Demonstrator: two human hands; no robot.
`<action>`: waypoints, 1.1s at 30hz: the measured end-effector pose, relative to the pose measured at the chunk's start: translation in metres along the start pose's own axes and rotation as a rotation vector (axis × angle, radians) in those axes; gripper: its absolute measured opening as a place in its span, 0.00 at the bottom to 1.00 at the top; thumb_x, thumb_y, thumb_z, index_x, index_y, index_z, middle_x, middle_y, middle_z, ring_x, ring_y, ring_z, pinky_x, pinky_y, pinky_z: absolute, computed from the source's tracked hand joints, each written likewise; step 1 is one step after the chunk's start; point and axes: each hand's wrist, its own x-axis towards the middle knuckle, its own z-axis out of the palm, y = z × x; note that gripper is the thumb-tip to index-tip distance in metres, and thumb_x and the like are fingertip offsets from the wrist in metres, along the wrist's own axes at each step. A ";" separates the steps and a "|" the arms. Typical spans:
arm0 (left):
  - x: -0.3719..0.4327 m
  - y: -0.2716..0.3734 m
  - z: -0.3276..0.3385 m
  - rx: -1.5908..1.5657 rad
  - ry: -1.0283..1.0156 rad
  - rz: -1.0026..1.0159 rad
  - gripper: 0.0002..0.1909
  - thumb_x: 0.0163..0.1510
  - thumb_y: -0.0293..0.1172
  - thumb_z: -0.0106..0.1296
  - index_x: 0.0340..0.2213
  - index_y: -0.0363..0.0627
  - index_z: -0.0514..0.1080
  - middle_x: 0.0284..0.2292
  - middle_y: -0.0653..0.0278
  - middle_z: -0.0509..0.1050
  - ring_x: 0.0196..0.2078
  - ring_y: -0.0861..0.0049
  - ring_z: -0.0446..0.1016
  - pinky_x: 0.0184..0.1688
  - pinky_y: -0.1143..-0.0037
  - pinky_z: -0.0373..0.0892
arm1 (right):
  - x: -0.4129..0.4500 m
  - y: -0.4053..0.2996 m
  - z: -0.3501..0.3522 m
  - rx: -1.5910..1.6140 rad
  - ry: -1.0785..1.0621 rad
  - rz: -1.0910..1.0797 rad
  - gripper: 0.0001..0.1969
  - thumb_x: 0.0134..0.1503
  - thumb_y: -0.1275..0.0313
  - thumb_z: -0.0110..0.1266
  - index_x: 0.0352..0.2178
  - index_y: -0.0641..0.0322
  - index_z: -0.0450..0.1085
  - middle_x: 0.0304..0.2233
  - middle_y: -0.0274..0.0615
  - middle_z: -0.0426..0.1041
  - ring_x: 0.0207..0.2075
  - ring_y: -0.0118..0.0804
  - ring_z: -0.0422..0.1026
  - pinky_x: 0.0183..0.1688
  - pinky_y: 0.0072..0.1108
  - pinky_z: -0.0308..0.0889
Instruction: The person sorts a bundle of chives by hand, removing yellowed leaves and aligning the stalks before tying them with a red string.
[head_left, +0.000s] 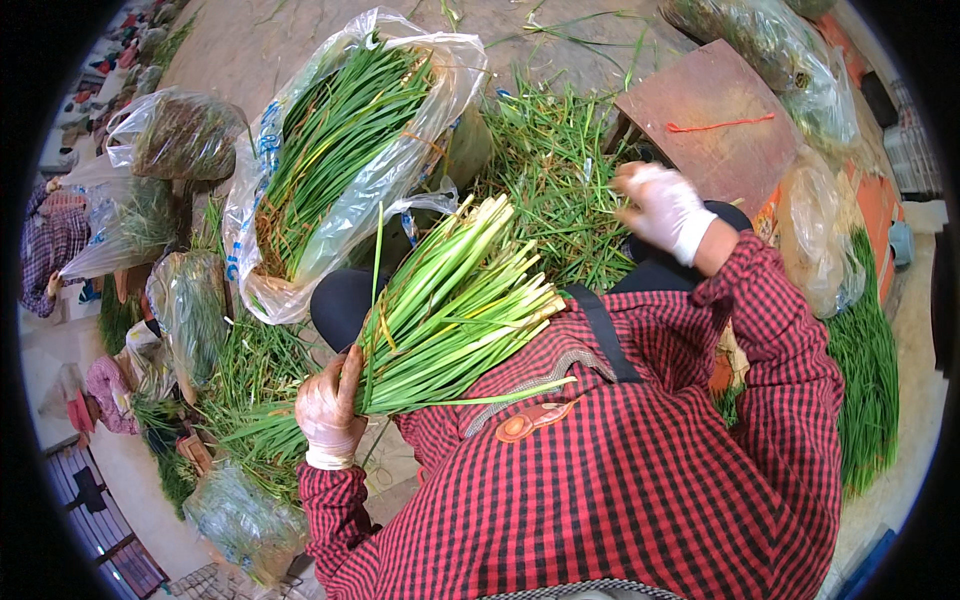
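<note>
My left hand, in a thin whitish glove, grips a loose bunch of garlic chives across my lap. The pale stem ends fan out toward the upper right, and the green leaf ends trail left past my wrist. My right hand, also gloved, is raised above my right knee, apart from the bunch. Its fingers are blurred, so whether anything is between them cannot be seen. Beneath and left of it lies a heap of discarded leaves. A red tie rests on the small wooden table just beyond that hand.
An open clear plastic bag full of chives stands ahead on the left. More filled bags sit farther left, near other people. A bundle of green chives lies at the right. Leaf scraps cover the floor on my left.
</note>
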 end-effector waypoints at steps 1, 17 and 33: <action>-0.002 0.000 0.000 0.006 -0.005 -0.005 0.48 0.29 0.17 0.58 0.57 0.54 0.63 0.41 0.63 0.74 0.35 0.64 0.74 0.38 0.68 0.70 | 0.007 -0.027 0.001 0.191 0.096 -0.151 0.18 0.51 0.62 0.58 0.42 0.58 0.72 0.39 0.45 0.73 0.43 0.46 0.73 0.46 0.35 0.69; 0.005 0.002 0.001 -0.046 -0.090 0.032 0.47 0.28 0.19 0.59 0.56 0.49 0.63 0.42 0.59 0.75 0.37 0.59 0.75 0.39 0.65 0.69 | 0.025 -0.032 0.021 0.068 0.043 -0.121 0.06 0.48 0.68 0.54 0.28 0.54 0.74 0.22 0.42 0.73 0.26 0.46 0.75 0.33 0.33 0.72; 0.027 0.008 -0.011 -0.023 -0.190 0.012 0.47 0.28 0.18 0.55 0.57 0.53 0.63 0.40 0.60 0.74 0.35 0.61 0.75 0.36 0.66 0.69 | 0.034 -0.194 0.007 0.342 -0.155 -0.592 0.11 0.56 0.62 0.51 0.31 0.58 0.72 0.30 0.41 0.71 0.31 0.45 0.76 0.32 0.33 0.71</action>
